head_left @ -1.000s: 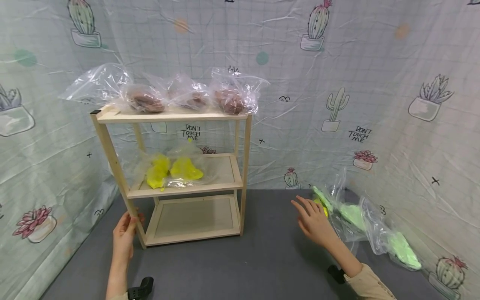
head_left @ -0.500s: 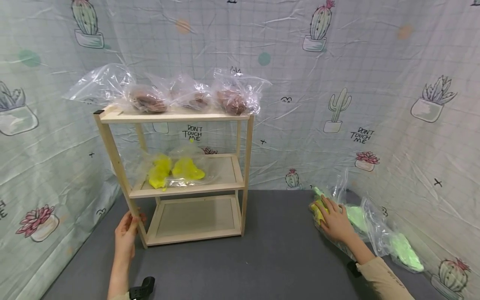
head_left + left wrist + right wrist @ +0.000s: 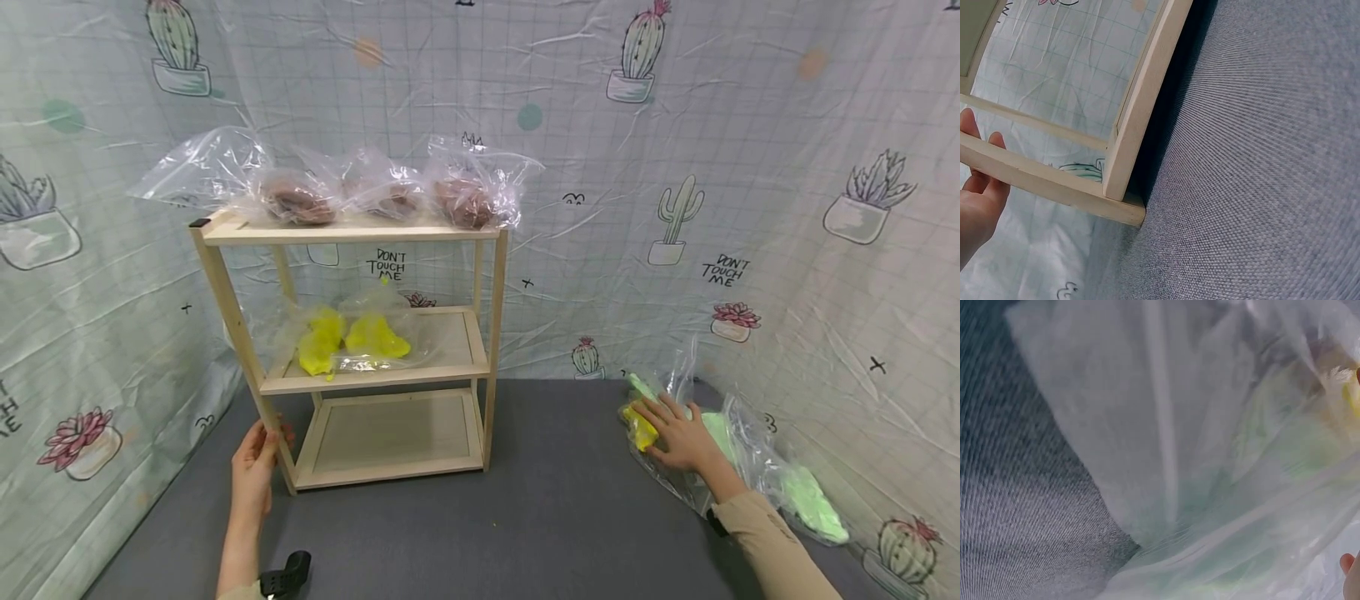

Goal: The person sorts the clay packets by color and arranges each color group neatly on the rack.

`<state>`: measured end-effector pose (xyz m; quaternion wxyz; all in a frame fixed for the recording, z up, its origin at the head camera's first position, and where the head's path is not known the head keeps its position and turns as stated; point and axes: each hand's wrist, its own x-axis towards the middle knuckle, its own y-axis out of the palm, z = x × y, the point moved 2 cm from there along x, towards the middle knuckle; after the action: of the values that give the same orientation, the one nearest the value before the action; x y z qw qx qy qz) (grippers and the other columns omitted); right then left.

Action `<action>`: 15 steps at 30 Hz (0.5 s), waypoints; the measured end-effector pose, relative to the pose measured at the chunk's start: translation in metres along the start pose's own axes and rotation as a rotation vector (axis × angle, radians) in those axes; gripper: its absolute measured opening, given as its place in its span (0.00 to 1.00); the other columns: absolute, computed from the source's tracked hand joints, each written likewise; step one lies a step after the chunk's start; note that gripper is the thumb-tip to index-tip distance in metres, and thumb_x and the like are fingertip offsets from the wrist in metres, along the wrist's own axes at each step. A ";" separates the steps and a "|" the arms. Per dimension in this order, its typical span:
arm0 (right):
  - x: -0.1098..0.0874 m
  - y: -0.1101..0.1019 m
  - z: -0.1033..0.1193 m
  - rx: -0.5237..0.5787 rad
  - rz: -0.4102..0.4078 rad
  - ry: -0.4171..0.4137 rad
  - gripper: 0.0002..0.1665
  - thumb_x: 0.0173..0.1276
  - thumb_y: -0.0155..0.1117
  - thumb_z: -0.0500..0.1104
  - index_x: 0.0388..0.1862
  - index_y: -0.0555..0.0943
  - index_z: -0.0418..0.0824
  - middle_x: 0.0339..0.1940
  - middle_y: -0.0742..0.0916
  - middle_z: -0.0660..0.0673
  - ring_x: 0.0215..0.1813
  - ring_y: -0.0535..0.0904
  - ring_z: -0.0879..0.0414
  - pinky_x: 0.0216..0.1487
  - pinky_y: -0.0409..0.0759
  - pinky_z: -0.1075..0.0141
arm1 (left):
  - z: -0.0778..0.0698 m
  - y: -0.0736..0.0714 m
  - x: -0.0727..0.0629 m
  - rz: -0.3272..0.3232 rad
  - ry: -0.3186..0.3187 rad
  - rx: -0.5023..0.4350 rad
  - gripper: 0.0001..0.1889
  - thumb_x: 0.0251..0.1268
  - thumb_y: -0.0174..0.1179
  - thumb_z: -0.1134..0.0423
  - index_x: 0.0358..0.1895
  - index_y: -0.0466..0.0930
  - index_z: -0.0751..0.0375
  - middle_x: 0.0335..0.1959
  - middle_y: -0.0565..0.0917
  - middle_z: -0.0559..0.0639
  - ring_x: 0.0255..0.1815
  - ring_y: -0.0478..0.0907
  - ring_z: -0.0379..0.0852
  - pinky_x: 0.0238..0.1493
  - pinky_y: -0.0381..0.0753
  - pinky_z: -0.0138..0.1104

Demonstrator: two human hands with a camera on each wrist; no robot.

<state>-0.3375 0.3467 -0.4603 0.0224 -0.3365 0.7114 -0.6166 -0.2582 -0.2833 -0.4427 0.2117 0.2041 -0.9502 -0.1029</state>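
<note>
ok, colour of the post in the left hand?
Pale beige; the post is clearest in the left wrist view.

On the left half of the counter (image 3: 450,533) stands the shelf rack (image 3: 375,382), with three bags (image 3: 393,196) in a row along its top tier and two bags (image 3: 375,337) side by side on the left part of its middle tier. Low on the rack's front left post is the left hand (image 3: 255,458); well apart to the right, the right hand (image 3: 681,437) rests on the leftmost end of a line of bags (image 3: 810,500) slanting toward the front right. A hanging sheet (image 3: 585,275) stands behind everything and along both sides.
</note>
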 end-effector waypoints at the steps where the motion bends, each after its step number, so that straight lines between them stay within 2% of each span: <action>1: 0.000 0.001 0.000 0.000 0.008 -0.001 0.42 0.48 0.67 0.57 0.61 0.66 0.44 0.62 0.71 0.40 0.63 0.63 0.38 0.51 0.60 0.34 | 0.000 0.000 0.000 0.000 0.000 0.002 0.15 0.65 0.47 0.65 0.52 0.70 0.69 0.31 0.82 0.38 0.32 0.79 0.31 0.35 0.76 0.21; 5: 0.000 0.004 -0.001 0.009 0.044 0.004 0.48 0.46 0.65 0.64 0.63 0.63 0.45 0.62 0.71 0.40 0.63 0.62 0.38 0.53 0.58 0.34 | 0.000 0.000 0.000 0.015 0.011 0.000 0.20 0.65 0.46 0.64 0.55 0.64 0.76 0.31 0.82 0.38 0.33 0.79 0.31 0.35 0.76 0.21; 12: 0.000 0.007 0.000 0.021 0.073 0.017 0.53 0.42 0.65 0.67 0.65 0.58 0.47 0.58 0.74 0.38 0.62 0.61 0.36 0.52 0.58 0.34 | -0.001 0.001 -0.001 0.022 0.025 -0.006 0.12 0.65 0.47 0.65 0.49 0.74 0.58 0.31 0.82 0.38 0.33 0.80 0.30 0.36 0.76 0.21; 15: 0.000 0.010 0.000 0.016 0.064 0.023 0.54 0.40 0.66 0.68 0.64 0.59 0.46 0.53 0.78 0.40 0.60 0.63 0.37 0.51 0.59 0.36 | 0.000 0.000 0.000 0.000 0.005 0.011 0.11 0.65 0.47 0.64 0.48 0.74 0.56 0.31 0.82 0.37 0.33 0.80 0.30 0.35 0.76 0.21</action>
<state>-0.3418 0.3466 -0.4694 0.0364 -0.3064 0.7171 -0.6249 -0.2581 -0.2829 -0.4428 0.2130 0.2057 -0.9502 -0.0971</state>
